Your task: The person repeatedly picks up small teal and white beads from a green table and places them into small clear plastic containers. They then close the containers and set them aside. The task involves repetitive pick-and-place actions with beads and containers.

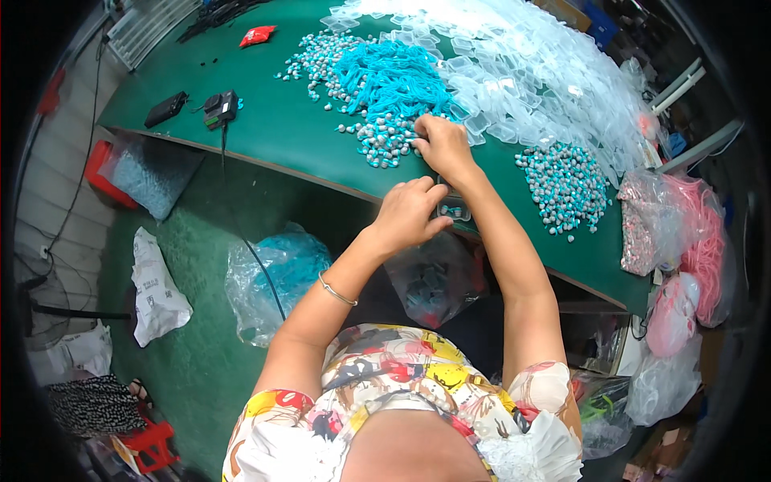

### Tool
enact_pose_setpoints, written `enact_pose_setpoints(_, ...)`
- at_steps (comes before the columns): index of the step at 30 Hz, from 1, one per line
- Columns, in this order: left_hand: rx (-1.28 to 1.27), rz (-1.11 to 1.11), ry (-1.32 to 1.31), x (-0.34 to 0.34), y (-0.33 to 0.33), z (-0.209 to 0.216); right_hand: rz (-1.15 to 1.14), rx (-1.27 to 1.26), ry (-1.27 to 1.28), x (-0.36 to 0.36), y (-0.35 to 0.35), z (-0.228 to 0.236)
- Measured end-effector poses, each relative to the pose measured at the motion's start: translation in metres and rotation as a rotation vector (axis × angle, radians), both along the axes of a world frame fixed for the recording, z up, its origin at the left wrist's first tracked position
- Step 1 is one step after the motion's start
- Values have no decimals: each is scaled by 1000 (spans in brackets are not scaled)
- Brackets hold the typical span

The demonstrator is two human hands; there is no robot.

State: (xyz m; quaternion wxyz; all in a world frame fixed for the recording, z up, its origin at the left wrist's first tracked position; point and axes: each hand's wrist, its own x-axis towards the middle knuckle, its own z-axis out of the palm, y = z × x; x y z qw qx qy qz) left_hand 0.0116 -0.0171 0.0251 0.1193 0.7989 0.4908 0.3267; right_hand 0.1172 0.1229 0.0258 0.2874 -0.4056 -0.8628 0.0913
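Observation:
My left hand [407, 210] is at the table's near edge, its fingers and thumb closed around the side of a small clear plastic box [456, 210]. A few small blue and grey pieces lie inside that box. Farther up, my right hand [446, 147] reaches to the edge of a pile of small grey-and-blue bead-like pieces [384, 138]. Its fingers are curled together there, and whatever they pinch is hidden. Just beyond my right hand lies a heap of bright blue cords [393, 76].
Clear plastic boxes [530, 80] cover the far right of the green table [297, 149]. Another pile of grey-and-blue pieces [564, 186] lies right of my forearm. A black device [219, 108] with a cable sits left. Bags of pink cord [700, 241] hang at the right edge.

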Motion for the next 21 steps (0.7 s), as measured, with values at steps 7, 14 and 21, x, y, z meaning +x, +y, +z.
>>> enact_pose_setpoints(7, 18, -24, -143, -6, 6, -12, -37, -79, 121, 49, -13, 15)
enact_pose_setpoints(14, 60, -8, -179, -5, 6, -14, -79, -475, 447, 107, -42, 6)
enact_pose_setpoints(21, 0, 1, -167, -6, 7, -16, 125, -359, 365, 117, -87, 20)
